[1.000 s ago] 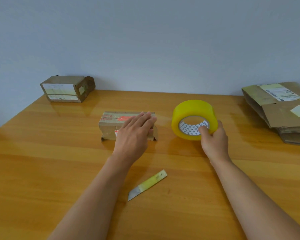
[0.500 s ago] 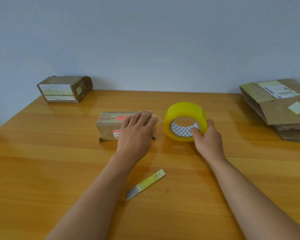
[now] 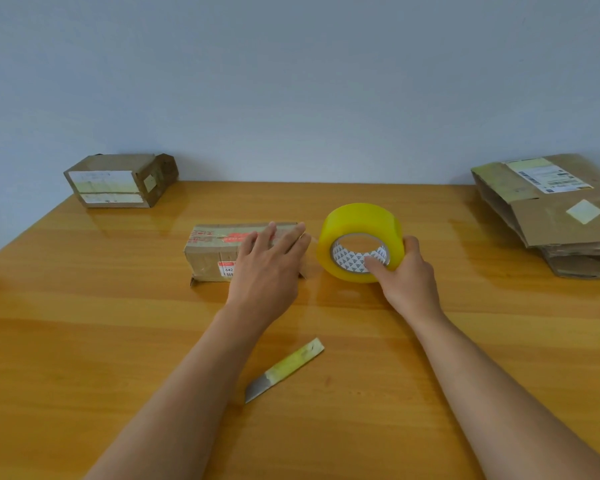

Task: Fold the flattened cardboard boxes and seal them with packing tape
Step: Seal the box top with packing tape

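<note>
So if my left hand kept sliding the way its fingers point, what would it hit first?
Probably the tape roll. The left hand lies flat on the small box, fingers aimed up and right toward the roll, though depth is unclear and they might pass behind it.

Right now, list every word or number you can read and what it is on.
"642": white sticker on the middle box.
Red print on that box's top: too blurred.
Labels on the far-left box: unreadable.
Shipping label on the flat cardboard: too small.
Tape roll core: pattern only, no text.
</note>
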### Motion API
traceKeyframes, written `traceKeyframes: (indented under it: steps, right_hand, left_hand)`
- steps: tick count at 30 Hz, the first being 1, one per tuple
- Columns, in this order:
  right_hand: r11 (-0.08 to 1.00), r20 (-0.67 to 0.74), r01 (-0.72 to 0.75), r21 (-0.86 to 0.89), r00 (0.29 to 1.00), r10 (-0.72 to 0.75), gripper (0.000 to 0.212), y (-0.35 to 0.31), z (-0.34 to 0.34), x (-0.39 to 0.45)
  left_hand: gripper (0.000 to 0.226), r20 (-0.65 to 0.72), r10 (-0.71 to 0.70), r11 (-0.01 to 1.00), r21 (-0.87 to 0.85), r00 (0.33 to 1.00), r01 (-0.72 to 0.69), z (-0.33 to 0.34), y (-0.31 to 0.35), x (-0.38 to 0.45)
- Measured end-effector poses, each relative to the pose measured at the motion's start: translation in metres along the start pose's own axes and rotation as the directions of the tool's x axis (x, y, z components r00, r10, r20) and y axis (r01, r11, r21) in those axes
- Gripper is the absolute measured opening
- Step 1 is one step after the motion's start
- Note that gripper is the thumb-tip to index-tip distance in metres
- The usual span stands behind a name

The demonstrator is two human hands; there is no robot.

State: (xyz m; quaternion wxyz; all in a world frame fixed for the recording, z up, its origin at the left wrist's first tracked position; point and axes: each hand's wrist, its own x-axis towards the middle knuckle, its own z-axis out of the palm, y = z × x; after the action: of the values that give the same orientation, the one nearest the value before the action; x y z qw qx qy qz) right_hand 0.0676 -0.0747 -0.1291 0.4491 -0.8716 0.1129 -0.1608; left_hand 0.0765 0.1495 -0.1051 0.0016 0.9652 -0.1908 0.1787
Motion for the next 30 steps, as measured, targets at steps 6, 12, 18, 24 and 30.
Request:
traceKeyframes:
  steps: [6, 12, 18, 24, 30]
  right_hand:
    - [0.989, -0.113, -0.023, 0.143, 0.993, 0.039, 0.038, 0.008, -0.010, 0.006]
    - [0.995, -0.168, 0.047, 0.090, 0.985, -0.031, 0.036, 0.013, -0.004, 0.007]
    - [0.993, -0.237, 0.069, 0.098, 0.970, -0.044, 0.049, 0.013, -0.006, 0.010]
    - [0.995, -0.197, 0.005, 0.098, 0.980, 0.015, 0.067, 0.017, -0.006, 0.011]
    - [0.980, -0.331, 0.199, 0.013, 0.926, -0.183, 0.075, -0.002, -0.003, -0.005]
  left_hand:
    - [0.051, -0.023, -0.009, 0.996, -0.087, 1.000, 0.007, 0.005, -0.014, 0.000]
    - [0.048, -0.057, -0.071, 0.986, -0.152, 0.996, 0.062, 0.003, -0.029, -0.007]
    - [0.047, -0.130, -0.195, 0.975, -0.132, 0.972, 0.178, -0.002, -0.055, -0.015]
    - [0.049, -0.106, -0.154, 0.985, -0.097, 0.982, 0.144, 0.005, -0.056, -0.017]
    - [0.049, -0.111, -0.162, 0.982, -0.118, 0.981, 0.149, 0.005, -0.057, -0.017]
